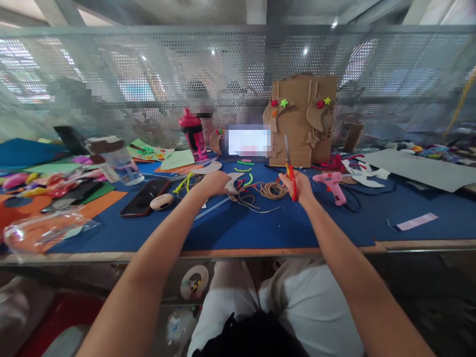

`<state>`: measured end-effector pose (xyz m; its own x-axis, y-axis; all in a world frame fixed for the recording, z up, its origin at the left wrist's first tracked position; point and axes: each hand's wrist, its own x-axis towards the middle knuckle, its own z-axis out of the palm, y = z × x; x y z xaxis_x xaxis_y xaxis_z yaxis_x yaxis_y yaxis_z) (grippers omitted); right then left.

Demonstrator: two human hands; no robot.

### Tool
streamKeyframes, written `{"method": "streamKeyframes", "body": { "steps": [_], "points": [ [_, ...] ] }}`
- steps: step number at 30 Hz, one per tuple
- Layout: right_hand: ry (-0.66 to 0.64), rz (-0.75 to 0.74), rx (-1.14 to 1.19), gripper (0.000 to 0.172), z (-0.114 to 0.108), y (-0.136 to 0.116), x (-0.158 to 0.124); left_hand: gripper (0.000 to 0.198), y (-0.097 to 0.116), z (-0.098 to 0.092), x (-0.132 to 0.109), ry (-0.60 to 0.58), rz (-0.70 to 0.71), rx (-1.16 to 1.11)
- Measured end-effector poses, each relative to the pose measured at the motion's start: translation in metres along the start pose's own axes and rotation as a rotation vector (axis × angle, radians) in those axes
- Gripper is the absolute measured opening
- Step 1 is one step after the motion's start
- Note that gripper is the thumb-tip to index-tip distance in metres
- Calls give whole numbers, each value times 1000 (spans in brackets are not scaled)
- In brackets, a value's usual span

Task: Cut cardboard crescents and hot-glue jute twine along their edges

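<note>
Fingers of left hand (213, 182) pinch white paper shape (233, 181); fingers of right hand (299, 186) grip red-handled scissors (290, 171), blades upright. Between both sets of fingers, twine coil (272, 190) on blue counter (260, 229). Just right of right fingers, pink glue gun (333, 185); left of left fingers, phone (145, 197).

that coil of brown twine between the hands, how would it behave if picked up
The twine coil looks thin and loosely wound, so it would probably flop and sag rather than hold its ring. Loose ends trail over the blue mat, so they may drag or snag. It likely weighs very little.
</note>
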<state>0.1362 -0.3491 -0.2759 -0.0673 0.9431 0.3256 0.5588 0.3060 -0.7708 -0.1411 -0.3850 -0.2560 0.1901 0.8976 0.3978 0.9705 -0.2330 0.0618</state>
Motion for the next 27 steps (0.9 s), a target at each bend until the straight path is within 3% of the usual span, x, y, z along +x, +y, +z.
{"method": "streamKeyframes", "body": {
  "steps": [3, 5, 9, 12, 16, 23, 25, 27],
  "points": [
    [-5, 2, -236, 24, -2, 5, 3, 32, -5, 8, -5, -272, 104, 23],
    [-40, -3, -353, 25, 0, 9, 4, 29, -7, 7, -10, -357, 147, 30],
    [-145, -19, -523, 28, 7, 16, 5, 15, -12, 2, -17, -359, 180, 18],
    [-220, -35, -610, 33, 10, 20, 5, 16, -16, 1, -18, -302, 165, 6],
    [-274, -55, -680, 33, 10, 20, 5, 22, -19, -3, -18, -123, 101, 0],
    [-225, -106, -719, 37, 11, 17, 3, 34, -10, -19, -25, 394, -82, -25],
    [-199, -123, -724, 37, 11, 15, 2, 33, -1, -23, -30, 549, -46, -62],
    [-175, -136, -725, 38, 11, 12, 2, 28, 13, -24, -36, 721, 91, -94]
  ]
}}
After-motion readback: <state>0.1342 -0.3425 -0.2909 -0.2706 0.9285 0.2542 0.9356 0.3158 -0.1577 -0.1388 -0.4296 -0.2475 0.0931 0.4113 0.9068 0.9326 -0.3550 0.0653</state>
